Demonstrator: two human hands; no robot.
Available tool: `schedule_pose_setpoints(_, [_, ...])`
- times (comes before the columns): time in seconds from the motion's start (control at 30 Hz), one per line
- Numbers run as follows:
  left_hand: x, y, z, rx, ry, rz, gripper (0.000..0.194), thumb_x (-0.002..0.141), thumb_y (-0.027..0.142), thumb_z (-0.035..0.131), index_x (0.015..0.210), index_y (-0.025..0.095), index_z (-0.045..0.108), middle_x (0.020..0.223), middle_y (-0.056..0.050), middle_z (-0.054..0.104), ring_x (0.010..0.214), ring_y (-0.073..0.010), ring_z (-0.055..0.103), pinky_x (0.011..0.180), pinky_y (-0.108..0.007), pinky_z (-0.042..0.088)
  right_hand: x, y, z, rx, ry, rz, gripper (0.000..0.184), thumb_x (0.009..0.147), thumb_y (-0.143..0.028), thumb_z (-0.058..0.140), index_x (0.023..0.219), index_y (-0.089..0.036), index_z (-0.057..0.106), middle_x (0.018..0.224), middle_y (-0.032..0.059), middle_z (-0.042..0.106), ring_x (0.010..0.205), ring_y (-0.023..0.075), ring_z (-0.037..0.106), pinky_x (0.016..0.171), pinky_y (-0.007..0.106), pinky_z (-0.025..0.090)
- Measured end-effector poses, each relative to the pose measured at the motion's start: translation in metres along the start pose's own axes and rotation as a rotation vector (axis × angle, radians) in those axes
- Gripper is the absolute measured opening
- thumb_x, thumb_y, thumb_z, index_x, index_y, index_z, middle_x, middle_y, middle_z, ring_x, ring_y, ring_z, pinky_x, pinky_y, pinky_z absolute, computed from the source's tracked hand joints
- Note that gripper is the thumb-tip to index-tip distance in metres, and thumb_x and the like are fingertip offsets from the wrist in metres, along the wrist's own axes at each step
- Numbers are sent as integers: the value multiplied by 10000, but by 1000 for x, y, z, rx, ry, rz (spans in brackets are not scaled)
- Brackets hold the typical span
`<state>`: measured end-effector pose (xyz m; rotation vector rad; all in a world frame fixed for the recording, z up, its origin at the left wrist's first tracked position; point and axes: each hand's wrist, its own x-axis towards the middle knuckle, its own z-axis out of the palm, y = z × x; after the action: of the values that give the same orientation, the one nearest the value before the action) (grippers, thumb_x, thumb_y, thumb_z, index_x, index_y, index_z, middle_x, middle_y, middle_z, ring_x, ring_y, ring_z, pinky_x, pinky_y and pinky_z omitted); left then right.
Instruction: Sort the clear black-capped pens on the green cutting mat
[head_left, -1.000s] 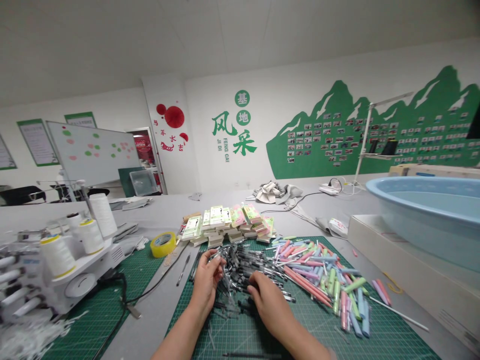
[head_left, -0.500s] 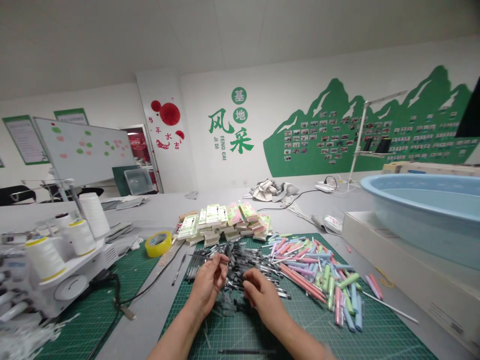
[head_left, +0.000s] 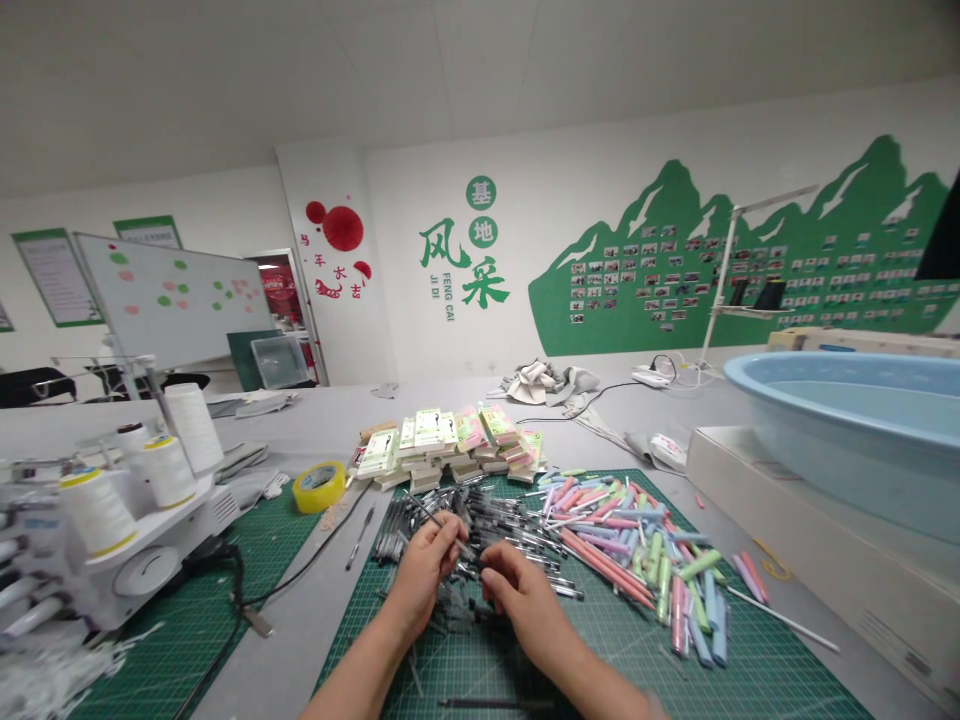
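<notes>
My left hand [head_left: 429, 562] is closed around a thin dark pen [head_left: 424, 509], which slants from upper left down toward the right hand. My right hand [head_left: 517, 590] is curled at the pen's lower end, thumb and fingers pinched together; what sits between them is too small to make out. Beneath and behind both hands spreads a heap of black and clear pens [head_left: 510, 520] on the green cutting mat [head_left: 637, 670]. One dark pen [head_left: 487, 704] lies apart near the mat's front. To the right is a pile of pastel tubes [head_left: 622, 515] in pink, blue, green and purple.
Stacked small boxes [head_left: 427, 430] stand behind the pens, with yellow tape [head_left: 319, 487] to their left. A sewing machine [head_left: 142, 560] with thread cones occupies the left side. At right, a blue basin [head_left: 847, 420] rests on a white box [head_left: 810, 550].
The pen in my left hand has tilted, its lower end now pointing down toward my right hand. My right hand has moved slightly closer to the left. The view has shifted a little.
</notes>
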<state>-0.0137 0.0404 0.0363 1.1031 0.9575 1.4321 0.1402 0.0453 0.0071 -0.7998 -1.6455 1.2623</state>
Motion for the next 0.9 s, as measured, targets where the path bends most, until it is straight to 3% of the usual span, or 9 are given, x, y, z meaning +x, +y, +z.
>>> schedule_pose_setpoints(0.33, [2, -5, -4, 161, -22, 38, 304, 819, 457, 517, 744, 162, 532, 514, 82, 290, 457, -67, 246, 450, -182, 178, 0, 0, 0, -2, -10, -2, 76, 823, -249, 489, 842, -195, 538, 624, -40, 542, 529, 108, 469, 502, 213, 367])
schedule_pose_setpoints(0.43, [0, 0, -1, 307, -55, 82, 284, 807, 426, 540, 728, 155, 569, 551, 57, 397, 516, -84, 360, 507, -187, 281, 0, -1, 0, -13, -6, -4, 88, 825, -263, 495, 835, -192, 545, 614, -42, 537, 502, 101, 456, 490, 213, 353])
schedule_pose_setpoints(0.5, [-2, 4, 3, 375, -97, 132, 253, 800, 392, 556, 734, 152, 607, 660, 16, 519, 656, -120, 475, 637, -212, 367, 1, 0, 1, 0, 2, 1, 101, 823, -279, 499, 826, -191, 548, 608, -43, 531, 487, 97, 449, 477, 213, 343])
schedule_pose_setpoints(0.6, [-3, 6, 6, 362, -109, 133, 235, 761, 381, 601, 840, 165, 645, 822, -23, 598, 803, -166, 525, 741, -247, 396, 2, 1, 2, 70, -2, 28, 123, 817, -307, 505, 814, -189, 542, 594, -44, 524, 464, 93, 438, 454, 211, 326])
schedule_pose_setpoints(0.73, [0, 1, 3, 240, -9, 40, 361, 767, 454, 576, 975, 164, 628, 670, 13, 519, 568, -102, 439, 521, -194, 330, 3, 2, 4, 159, -4, 75, 137, 794, -323, 525, 826, -190, 531, 584, -43, 537, 440, 86, 431, 429, 204, 298])
schedule_pose_setpoints(0.9, [2, -4, -2, 177, 56, 48, 351, 779, 472, 559, 854, 140, 645, 558, 55, 388, 478, -62, 297, 450, -177, 207, 3, 2, 4, 209, 0, 106, 174, 781, -358, 542, 840, -195, 528, 588, -40, 555, 442, 84, 435, 427, 201, 284])
